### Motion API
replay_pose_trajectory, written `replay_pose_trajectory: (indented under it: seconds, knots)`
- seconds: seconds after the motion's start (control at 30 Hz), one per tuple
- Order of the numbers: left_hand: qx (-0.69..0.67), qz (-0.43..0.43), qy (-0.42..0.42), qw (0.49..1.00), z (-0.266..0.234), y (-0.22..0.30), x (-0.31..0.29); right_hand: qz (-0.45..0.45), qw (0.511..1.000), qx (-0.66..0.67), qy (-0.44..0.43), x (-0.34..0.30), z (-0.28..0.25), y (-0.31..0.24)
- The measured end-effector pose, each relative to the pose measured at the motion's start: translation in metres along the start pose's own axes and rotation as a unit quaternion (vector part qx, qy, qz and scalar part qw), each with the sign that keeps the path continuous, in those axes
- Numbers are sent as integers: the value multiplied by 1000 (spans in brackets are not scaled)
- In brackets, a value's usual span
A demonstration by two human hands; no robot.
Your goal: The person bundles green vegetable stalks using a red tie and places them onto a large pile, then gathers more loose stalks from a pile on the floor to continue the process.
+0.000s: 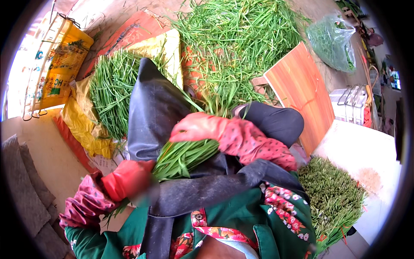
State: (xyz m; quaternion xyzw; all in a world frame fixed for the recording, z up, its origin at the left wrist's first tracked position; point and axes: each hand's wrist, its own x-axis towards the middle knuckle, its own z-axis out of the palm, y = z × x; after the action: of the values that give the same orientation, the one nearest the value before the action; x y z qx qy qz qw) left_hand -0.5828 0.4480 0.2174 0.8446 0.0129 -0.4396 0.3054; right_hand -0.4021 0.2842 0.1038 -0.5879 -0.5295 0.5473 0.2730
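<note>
A bunch of long green leaves, chives by their look [185, 157], lies slanting across my lap on a dark apron [157, 112]. My left hand [129, 179], in a red rubber glove, is closed round the bunch's lower left end; its fingertips are blurred, and some leaf ends stick out below the wrist. The right hand [196, 127], gloved in the same red, bends over the upper part of the bunch with its fingers curled on the leaves. Its palm side is hidden. More loose chives [220, 101] show just beyond that hand.
Ahead spreads a big heap of loose chives [246, 39]. Another pile [108, 93] rests on yellow sacking at left. A wooden board [299, 93] leans at right, near a plastic bag of greens [332, 43]. Tied bundles [332, 198] stand by my right side; a yellow bag [64, 64] is far left.
</note>
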Motion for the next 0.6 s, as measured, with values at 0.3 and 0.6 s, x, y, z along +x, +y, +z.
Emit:
replay_pose_trajectory:
  seconds: [0.3, 0.6]
  knots:
    - [-95, -100, 26, 990, 50, -16, -17, 169, 941, -230, 182, -84, 4, 54]
    - [-490, 32, -22, 871, 115, -81, -15, 277, 795, 81, 534, -126, -68, 173]
